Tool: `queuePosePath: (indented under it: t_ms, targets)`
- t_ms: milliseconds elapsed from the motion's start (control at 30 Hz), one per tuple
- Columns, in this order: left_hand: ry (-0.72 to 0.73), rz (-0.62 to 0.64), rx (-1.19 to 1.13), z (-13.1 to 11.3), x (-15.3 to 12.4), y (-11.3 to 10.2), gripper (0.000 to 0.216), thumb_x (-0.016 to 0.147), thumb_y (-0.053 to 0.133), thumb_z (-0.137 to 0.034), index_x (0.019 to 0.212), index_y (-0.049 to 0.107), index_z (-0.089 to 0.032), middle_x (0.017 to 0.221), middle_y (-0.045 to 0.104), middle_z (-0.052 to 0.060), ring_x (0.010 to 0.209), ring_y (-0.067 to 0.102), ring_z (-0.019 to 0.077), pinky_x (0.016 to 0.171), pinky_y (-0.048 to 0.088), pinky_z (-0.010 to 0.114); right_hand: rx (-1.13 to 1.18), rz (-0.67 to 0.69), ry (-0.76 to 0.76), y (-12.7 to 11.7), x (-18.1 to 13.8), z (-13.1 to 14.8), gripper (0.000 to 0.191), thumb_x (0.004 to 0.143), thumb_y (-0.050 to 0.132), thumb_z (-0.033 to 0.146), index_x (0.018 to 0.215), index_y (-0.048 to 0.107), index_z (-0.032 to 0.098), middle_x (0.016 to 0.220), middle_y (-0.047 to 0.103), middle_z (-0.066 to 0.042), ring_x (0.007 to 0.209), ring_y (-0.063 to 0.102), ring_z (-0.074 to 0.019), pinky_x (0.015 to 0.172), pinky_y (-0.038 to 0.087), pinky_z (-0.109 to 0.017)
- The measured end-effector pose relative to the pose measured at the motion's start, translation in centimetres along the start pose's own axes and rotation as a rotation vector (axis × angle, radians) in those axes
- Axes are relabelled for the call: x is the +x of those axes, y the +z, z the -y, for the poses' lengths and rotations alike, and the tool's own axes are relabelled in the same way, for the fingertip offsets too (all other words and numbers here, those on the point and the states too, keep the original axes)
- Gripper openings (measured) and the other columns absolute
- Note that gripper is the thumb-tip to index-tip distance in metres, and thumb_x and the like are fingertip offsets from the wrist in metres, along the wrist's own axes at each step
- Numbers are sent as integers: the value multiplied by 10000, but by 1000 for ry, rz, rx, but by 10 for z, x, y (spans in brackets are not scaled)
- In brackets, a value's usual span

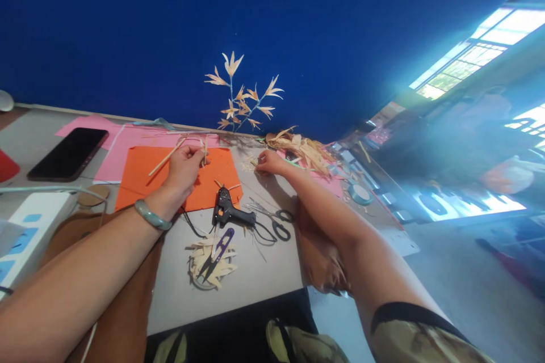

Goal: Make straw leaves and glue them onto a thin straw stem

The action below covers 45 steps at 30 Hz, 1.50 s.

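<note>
Above the orange sheet (142,173), my left hand (183,167) is closed in a pinch on a thin pale strip (205,150) that looks like dried husk. A longer pale stalk (168,156) slants beside its knuckles. My right hand (271,162) has its fingers drawn together over a small heap of pale scraps (247,165); what they hold, if anything, is too small to make out. A black glue gun (227,208) lies between my forearms. Behind the hands stand branches of dried-husk flowers (242,105).
Near me, purple thread snips (219,252) rest on cut husk pieces (200,255). Scissors (279,222) lie right of the glue gun. Loose husks (302,150) and a tape roll (360,193) are at right; a phone (68,154) and a power strip (36,232) at left. A blue panel (170,28) rises behind.
</note>
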<state>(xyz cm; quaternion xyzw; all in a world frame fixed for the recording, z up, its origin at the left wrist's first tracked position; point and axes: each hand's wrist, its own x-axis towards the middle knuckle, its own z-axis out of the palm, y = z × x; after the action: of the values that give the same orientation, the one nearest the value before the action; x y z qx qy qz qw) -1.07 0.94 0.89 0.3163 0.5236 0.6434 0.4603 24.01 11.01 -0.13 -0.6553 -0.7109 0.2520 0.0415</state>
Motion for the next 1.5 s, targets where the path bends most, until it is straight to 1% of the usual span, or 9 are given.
queuePosePath:
  t_ms: [100, 300, 500, 633, 800, 867, 1067, 1233, 1500]
  targets:
    - [-4, 11, 9, -1, 0, -1, 115, 674, 658, -260, 684, 590, -167, 538, 579, -4, 498, 512, 101, 428, 325, 186, -32, -48, -20, 0, 21, 11, 493, 724, 732, 179, 1172, 540, 103, 724, 700, -29, 538, 616, -106, 550, 475, -189]
    - [25, 19, 9, 3, 3, -2, 117, 680, 656, -262, 680, 601, -159, 544, 584, -5, 496, 530, 96, 439, 359, 176, -197, -127, -64, -7, 46, 14, 390, 684, 670, 120, 1068, 604, 99, 909, 679, -95, 780, 616, -174, 704, 469, -245]
    - [5, 21, 4, 1, 3, -1, 101, 678, 654, -242, 667, 599, -158, 534, 584, -2, 493, 526, 98, 419, 347, 174, -276, -52, -324, 3, 33, 11, 386, 707, 574, 67, 1087, 620, 116, 984, 628, -78, 857, 560, -162, 788, 430, -245]
    - [-22, 22, 10, -3, 0, 0, 88, 665, 646, -218, 654, 586, -156, 519, 575, -5, 502, 536, 104, 426, 345, 174, -295, 48, -440, -5, 19, 3, 399, 713, 642, 154, 1111, 622, 135, 997, 586, -69, 820, 543, -151, 783, 438, -248]
    - [-33, 27, 15, -4, -2, 0, 84, 662, 636, -224, 667, 581, -161, 519, 577, -8, 486, 519, 105, 417, 326, 180, -283, 129, -490, -14, 17, -11, 828, 525, 855, 425, 1251, 539, 184, 1160, 482, -88, 908, 542, -190, 842, 466, -304]
    - [-30, 21, 13, -4, -2, 0, 74, 661, 630, -217, 666, 582, -161, 517, 578, -7, 486, 517, 104, 419, 326, 181, -255, 116, -493, -11, 21, -15, 870, 505, 870, 454, 1263, 526, 200, 1184, 454, -87, 909, 537, -186, 851, 467, -316]
    - [-29, 27, -1, -3, -1, 0, 78, 656, 635, -213, 661, 576, -160, 503, 580, -9, 490, 520, 101, 446, 349, 183, -133, 82, -629, -2, 31, -17, 500, 694, 785, 376, 1131, 628, 189, 1090, 487, -56, 812, 510, -131, 803, 457, -283]
    - [-41, 26, 9, -1, 0, 0, 93, 652, 640, -228, 679, 579, -163, 508, 582, -9, 489, 526, 107, 426, 335, 183, -130, 77, -678, 0, 35, -11, 298, 769, 714, 329, 1015, 669, 166, 967, 557, -31, 700, 491, -99, 696, 427, -226]
    - [-55, 37, 1, -2, -2, -1, 94, 663, 637, -228, 678, 569, -166, 509, 575, -9, 496, 528, 108, 440, 354, 181, -196, 21, -608, 8, 35, -1, 87, 795, 579, 128, 811, 664, 113, 759, 630, -35, 652, 508, -111, 664, 373, -222]
